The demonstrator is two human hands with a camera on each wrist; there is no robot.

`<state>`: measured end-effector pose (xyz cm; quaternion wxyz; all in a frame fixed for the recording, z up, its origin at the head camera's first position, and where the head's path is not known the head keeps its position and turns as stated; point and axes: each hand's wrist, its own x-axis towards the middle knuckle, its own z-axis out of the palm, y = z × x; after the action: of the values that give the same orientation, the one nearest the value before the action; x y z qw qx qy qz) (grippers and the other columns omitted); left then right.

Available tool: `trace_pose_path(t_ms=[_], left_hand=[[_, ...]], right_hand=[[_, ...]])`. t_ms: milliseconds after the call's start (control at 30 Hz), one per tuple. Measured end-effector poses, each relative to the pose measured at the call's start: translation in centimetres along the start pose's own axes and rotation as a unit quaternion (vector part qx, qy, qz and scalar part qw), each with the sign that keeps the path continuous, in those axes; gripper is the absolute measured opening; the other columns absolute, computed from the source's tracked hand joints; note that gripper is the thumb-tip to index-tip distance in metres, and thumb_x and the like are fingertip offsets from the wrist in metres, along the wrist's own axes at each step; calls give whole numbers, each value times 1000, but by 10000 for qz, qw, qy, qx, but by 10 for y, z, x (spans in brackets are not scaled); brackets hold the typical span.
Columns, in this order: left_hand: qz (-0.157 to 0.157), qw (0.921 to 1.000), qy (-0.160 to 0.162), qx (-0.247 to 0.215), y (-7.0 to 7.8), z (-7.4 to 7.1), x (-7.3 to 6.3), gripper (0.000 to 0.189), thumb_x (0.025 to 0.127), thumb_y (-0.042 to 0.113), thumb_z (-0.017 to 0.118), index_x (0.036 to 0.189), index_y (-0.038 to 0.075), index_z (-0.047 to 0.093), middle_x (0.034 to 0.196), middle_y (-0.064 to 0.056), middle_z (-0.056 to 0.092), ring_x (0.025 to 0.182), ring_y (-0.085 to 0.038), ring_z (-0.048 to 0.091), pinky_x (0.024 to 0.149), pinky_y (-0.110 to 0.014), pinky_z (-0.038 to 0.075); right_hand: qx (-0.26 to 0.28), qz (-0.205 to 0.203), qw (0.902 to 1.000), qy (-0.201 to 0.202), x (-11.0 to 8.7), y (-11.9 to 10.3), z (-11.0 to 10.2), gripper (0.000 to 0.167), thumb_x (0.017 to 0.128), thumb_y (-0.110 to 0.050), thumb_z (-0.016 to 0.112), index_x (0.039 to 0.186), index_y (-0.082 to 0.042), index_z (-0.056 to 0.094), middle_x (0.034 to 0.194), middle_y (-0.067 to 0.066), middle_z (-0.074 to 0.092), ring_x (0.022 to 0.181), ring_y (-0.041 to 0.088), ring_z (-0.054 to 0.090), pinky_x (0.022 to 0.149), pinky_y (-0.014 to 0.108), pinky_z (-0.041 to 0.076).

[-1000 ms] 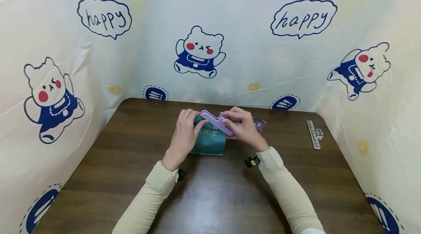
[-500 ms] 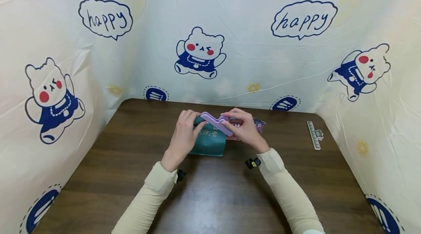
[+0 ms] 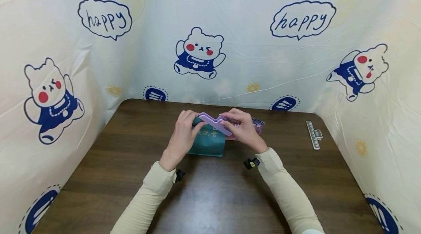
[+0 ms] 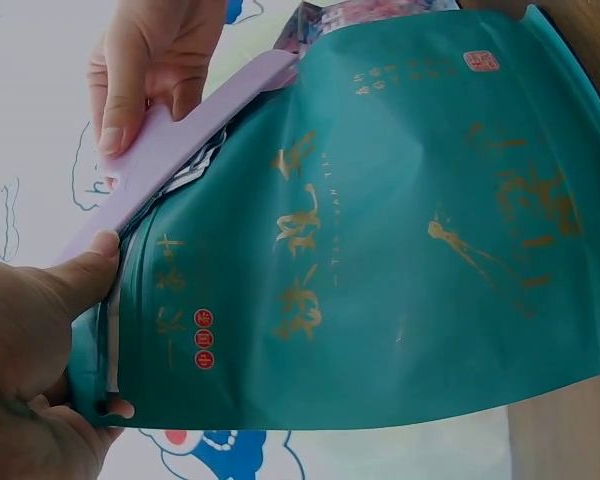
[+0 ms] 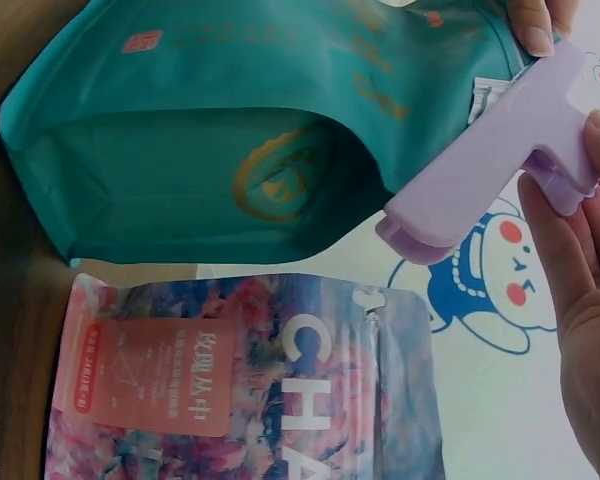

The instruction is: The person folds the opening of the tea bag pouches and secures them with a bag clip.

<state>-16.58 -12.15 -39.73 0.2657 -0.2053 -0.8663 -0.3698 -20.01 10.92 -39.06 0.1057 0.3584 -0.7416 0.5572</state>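
Observation:
A teal tea bag with gold lettering stands upright on the table in the head view. My left hand pinches its top edge at the left corner, thumb on the near side. A lilac sealing clip slants along the bag's top, and my right hand pinches its handle between thumb and fingers. White packets show in the bag's mouth in the left wrist view. In the right wrist view the clip's two bars stand slightly apart at the near end; how far they straddle the bag's edge is partly hidden.
Behind my right hand is a pink and purple printed pouch, close beside the tea bag. A white ruler-like clip lies at the right of the brown table. Printed cloth encloses the table's back and sides.

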Motion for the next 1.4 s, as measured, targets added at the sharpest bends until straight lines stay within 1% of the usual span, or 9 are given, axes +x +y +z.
trace_pose_path(t_ms=[133, 433, 700, 800, 933, 1033, 1167, 1267, 1400], left_hand=[[-58, 10000, -42, 11, 0, -1, 0, 31, 88, 10, 78, 114, -1, 68, 105, -12, 66, 99, -26, 54, 87, -41, 56], [-88, 9999, -106, -19, -1, -1, 1, 30, 88, 11, 78, 114, -1, 68, 105, -12, 66, 99, -25, 55, 88, -41, 56], [15, 9998, -93, 157, 0, -2, 2, 33, 85, 10, 82, 114, 0, 69, 106, -12, 68, 98, -26, 55, 87, -41, 55], [100, 9996, -123, 223, 1, -4, 1, 36, 84, 11, 83, 115, 0, 68, 106, -12, 68, 97, -25, 55, 87, -40, 55], [424, 9979, -135, 473, 0, -5, 0, 40, 82, 15, 86, 115, 2, 67, 105, -10, 68, 94, -23, 56, 84, -38, 55], [715, 9948, -99, 714, 0, -6, -1, 42, 80, 18, 89, 113, 2, 67, 103, -9, 68, 90, -22, 57, 80, -36, 55], [898, 9917, 1, 915, 2, -6, -2, 41, 80, 19, 88, 111, 2, 67, 101, -10, 68, 87, -23, 58, 78, -36, 54], [944, 9899, 91, 1050, 3, -5, -4, 40, 81, 20, 88, 111, 1, 68, 100, -11, 69, 86, -24, 59, 77, -36, 55], [969, 9887, 156, 1137, 3, -4, -6, 40, 82, 21, 87, 111, 1, 68, 100, -11, 70, 86, -24, 60, 76, -36, 55]], right_hand=[[14, -36, 10000, -17, 3, -2, 2, 22, 90, 7, 71, 112, 11, 72, 100, 20, 66, 85, 34, 66, 78, 35, 61], [-37, -9, 10000, 27, 5, -3, 3, 22, 91, 4, 72, 113, 7, 73, 101, 18, 66, 87, 32, 68, 79, 36, 61], [24, 94, 10000, 19, 1, 16, 4, 29, 89, 8, 72, 118, 5, 72, 110, 20, 67, 94, 29, 67, 82, 50, 59], [-60, -22, 10000, -45, 0, 22, 4, 34, 88, 7, 74, 121, 1, 71, 114, 18, 67, 96, 26, 66, 84, 50, 59], [-494, -535, 9968, -319, 2, 19, 4, 36, 88, 2, 76, 124, -3, 71, 116, 16, 66, 95, 21, 65, 84, 41, 60], [-1102, -1065, 9865, -578, 4, 11, 5, 36, 88, -1, 78, 123, -4, 70, 114, 12, 67, 93, 19, 65, 83, 34, 60], [-2015, -1589, 9627, -858, 8, 0, 9, 38, 86, -3, 81, 121, -6, 67, 112, 8, 67, 94, 16, 65, 86, 30, 58], [-2641, -1727, 9434, -1023, 10, -6, 13, 42, 85, -7, 82, 123, -6, 64, 113, 8, 67, 95, 16, 66, 88, 30, 57], [-3320, -1706, 9197, -1215, 10, -11, 20, 48, 87, -11, 82, 128, -5, 59, 116, 9, 68, 99, 17, 68, 89, 32, 57]])
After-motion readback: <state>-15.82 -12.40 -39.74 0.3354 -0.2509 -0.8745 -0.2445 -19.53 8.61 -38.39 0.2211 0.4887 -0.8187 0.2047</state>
